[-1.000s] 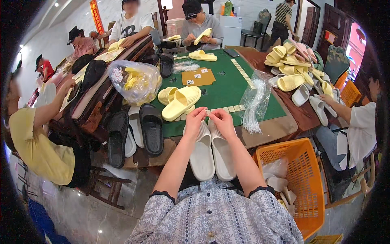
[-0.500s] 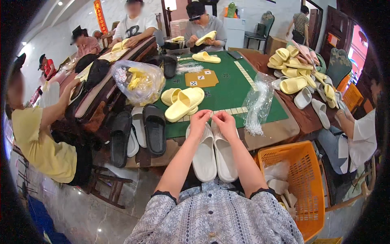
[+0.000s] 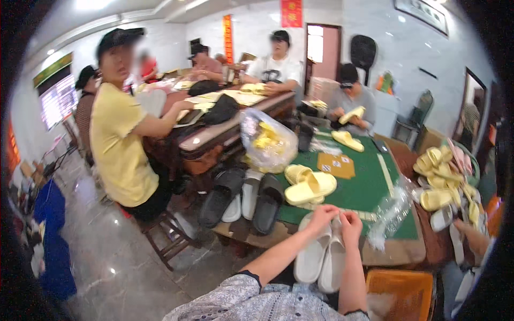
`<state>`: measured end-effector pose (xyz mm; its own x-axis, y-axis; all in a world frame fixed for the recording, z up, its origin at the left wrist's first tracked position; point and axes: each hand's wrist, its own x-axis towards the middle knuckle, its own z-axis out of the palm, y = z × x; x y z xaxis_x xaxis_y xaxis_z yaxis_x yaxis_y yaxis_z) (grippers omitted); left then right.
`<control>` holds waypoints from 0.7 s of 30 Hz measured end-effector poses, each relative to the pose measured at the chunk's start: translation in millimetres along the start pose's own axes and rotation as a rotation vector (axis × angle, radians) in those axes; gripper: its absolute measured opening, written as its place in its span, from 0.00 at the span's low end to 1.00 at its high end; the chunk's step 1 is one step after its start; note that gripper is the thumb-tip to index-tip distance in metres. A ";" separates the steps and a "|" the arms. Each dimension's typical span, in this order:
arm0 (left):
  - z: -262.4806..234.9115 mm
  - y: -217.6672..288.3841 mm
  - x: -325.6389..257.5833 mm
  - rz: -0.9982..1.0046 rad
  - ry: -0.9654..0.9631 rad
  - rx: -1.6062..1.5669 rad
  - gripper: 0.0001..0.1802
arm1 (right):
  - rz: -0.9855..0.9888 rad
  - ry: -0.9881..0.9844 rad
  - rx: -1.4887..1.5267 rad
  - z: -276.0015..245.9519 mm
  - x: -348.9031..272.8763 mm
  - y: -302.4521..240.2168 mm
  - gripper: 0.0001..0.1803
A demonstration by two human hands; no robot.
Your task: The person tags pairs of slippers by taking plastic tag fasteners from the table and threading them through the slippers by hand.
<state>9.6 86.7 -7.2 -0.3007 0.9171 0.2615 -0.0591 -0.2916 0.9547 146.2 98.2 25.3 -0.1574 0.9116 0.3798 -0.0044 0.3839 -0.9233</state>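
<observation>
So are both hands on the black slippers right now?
No, both hands are at the pair of white slippers; the black slippers lie untouched to the left.

orange basket point(image 3: 399, 291) cut off, faces blurred

View now swung left; person in yellow shirt point(image 3: 120, 144) nearer, centre-left.

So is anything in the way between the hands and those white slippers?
Nothing visible. The left hand and the right hand are already at the top end of the white slippers, right against them, by the table edge.
</observation>
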 end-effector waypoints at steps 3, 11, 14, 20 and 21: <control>14.7 -1.9 2.8 -0.036 -0.017 0.015 0.10 | 0.030 0.021 -0.046 -14.2 3.7 11.1 0.05; 3.4 -8.5 9.4 0.062 0.022 0.144 0.11 | -0.024 -0.027 -0.005 -5.8 9.7 19.4 0.04; 9.2 -3.0 6.4 0.108 0.008 0.187 0.08 | -0.018 -0.027 0.029 -8.4 11.3 22.3 0.03; 11.7 -0.7 2.6 0.172 0.056 0.278 0.08 | -0.091 -0.024 -0.074 -10.6 7.7 25.7 0.02; 13.5 -0.4 2.3 0.218 0.075 0.294 0.08 | -0.090 -0.030 -0.100 -12.0 7.6 25.2 0.03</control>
<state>21.7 92.6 -5.2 -0.3456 0.8165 0.4625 0.2869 -0.3773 0.8805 156.7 116.5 5.6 -0.1898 0.8688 0.4574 0.0784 0.4778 -0.8750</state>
